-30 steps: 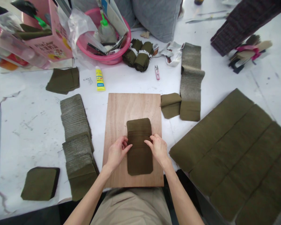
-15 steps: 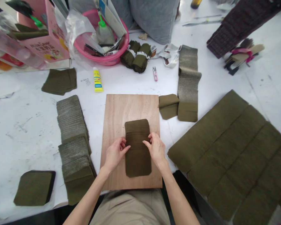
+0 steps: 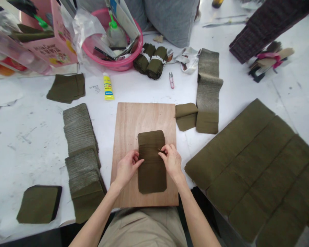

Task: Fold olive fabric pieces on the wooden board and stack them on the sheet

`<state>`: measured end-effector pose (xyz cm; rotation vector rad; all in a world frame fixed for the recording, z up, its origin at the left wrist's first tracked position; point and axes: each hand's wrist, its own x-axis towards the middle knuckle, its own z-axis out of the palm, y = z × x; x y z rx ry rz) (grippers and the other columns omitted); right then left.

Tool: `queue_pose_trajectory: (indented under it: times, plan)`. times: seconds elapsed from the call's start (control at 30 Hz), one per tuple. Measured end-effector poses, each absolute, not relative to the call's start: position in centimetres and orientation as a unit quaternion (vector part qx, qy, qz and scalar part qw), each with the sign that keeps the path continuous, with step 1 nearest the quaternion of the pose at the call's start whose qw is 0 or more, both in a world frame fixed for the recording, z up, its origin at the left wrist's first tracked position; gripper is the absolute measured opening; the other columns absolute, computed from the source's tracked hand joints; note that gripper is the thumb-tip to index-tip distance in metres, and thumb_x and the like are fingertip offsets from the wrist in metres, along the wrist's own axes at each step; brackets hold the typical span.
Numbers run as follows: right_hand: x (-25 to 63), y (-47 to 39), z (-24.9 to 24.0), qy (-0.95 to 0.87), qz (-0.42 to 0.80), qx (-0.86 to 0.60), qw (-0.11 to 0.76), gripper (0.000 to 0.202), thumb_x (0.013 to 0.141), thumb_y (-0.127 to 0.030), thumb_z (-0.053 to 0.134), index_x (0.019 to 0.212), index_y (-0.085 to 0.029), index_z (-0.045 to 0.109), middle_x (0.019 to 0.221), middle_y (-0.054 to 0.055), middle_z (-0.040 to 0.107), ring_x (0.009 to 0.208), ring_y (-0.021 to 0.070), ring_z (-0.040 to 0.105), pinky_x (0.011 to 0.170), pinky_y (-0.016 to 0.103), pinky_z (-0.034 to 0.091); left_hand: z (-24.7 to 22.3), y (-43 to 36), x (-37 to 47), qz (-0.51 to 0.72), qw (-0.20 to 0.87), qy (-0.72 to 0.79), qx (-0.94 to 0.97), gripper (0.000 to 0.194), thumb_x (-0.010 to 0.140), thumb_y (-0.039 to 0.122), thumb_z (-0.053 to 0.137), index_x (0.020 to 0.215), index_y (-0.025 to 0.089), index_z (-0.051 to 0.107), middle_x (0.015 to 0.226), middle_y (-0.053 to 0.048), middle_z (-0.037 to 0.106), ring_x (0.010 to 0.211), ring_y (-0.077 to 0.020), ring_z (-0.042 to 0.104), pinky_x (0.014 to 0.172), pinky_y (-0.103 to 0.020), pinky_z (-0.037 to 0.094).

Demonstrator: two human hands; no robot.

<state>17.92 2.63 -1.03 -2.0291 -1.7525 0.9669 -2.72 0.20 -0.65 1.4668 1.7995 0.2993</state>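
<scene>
A dark olive fabric piece (image 3: 152, 175) with clipped corners lies upright on a wooden board (image 3: 128, 120) in front of me. Fine cross creases run over its upper half. My left hand (image 3: 127, 166) holds its left edge, thumb on top and fingers curled at the side. At the right edge, my right hand (image 3: 172, 159) pinches a small raised fold of the fabric between thumb and forefinger. Just past the board's right side lie a small folded olive piece (image 3: 186, 117) and a long strip (image 3: 207, 92) with a greyish upper part.
Overlapping olive strips (image 3: 79, 133) and a square stack (image 3: 38, 204) lie left. Large olive panels (image 3: 249, 171) cover the right. Behind the board are a yellow glue tube (image 3: 108, 88), thread snips (image 3: 171, 80), rolled fabric bundles (image 3: 156, 63) and a pink basket (image 3: 113, 65).
My right hand has lifted a small fold at the fabric's right edge, turning it slightly inward. The left hand stays at the left edge. The view has shifted slightly.
</scene>
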Motion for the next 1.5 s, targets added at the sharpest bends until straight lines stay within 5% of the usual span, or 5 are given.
queue_pose_trajectory:
  times: [0.4,0.7,0.9,1.33,1.5]
  plan:
    - [18.9,1.3,1.7,-0.667,0.388,-0.61,0.179,0.01,0.08,-0.012,0.053,0.079,-0.022,0.053,0.085,0.001,0.06,0.084,0.0172,0.055,0.075,0.028,0.042,0.3,1.1,-2.0,0.092,0.21,0.59,0.774,0.051,0.08,0.014,0.06,0.128,0.02,0.045,0.126,-0.013,0.051,0.119,-0.0287,0.046,0.096,-0.042,0.041]
    - [19.0,-0.8,0.7,-0.507,0.529,-0.641,0.228,0.028,0.08,-0.03,0.059,0.106,-0.023,0.051,0.09,0.001,0.068,0.079,0.0159,0.065,0.072,0.028,0.048,0.7,2.8,-2.7,0.037,0.323,0.506,0.799,0.009,0.081,0.013,0.055,0.08,0.02,0.06,0.084,-0.006,0.059,0.085,-0.021,0.053,0.073,-0.032,0.043]
    - [18.1,-2.7,0.1,-0.524,0.43,-0.724,0.129,0.01,0.082,-0.029,0.057,0.076,-0.022,0.053,0.064,0.0,0.062,0.06,0.0176,0.06,0.056,0.026,0.04,1.1,2.2,-2.5,0.069,0.379,0.562,0.732,0.003,0.081,0.022,0.056,0.079,0.021,0.057,0.08,-0.002,0.06,0.077,-0.0184,0.056,0.068,-0.028,0.042]
    - [17.9,-3.5,-1.5,-0.471,0.446,-0.729,0.22,0.019,0.079,-0.036,0.057,0.07,-0.02,0.058,0.061,-0.002,0.06,0.057,0.0149,0.054,0.053,0.024,0.041,0.1,-0.5,-3.0,0.061,0.462,0.62,0.631,0.028,0.08,0.046,0.057,0.082,0.018,0.064,0.061,0.0,0.062,0.054,-0.017,0.056,0.052,-0.026,0.04]
    - [17.1,-4.5,-1.4,-0.395,0.511,-0.68,0.346,0.021,0.079,-0.039,0.058,0.074,-0.018,0.057,0.066,-0.002,0.06,0.062,0.0138,0.054,0.057,0.023,0.043,-0.4,-1.5,-3.0,0.205,0.584,0.586,0.523,0.042,0.078,0.043,0.061,0.108,0.014,0.061,0.1,-0.008,0.07,0.088,-0.0246,0.066,0.078,-0.034,0.052]
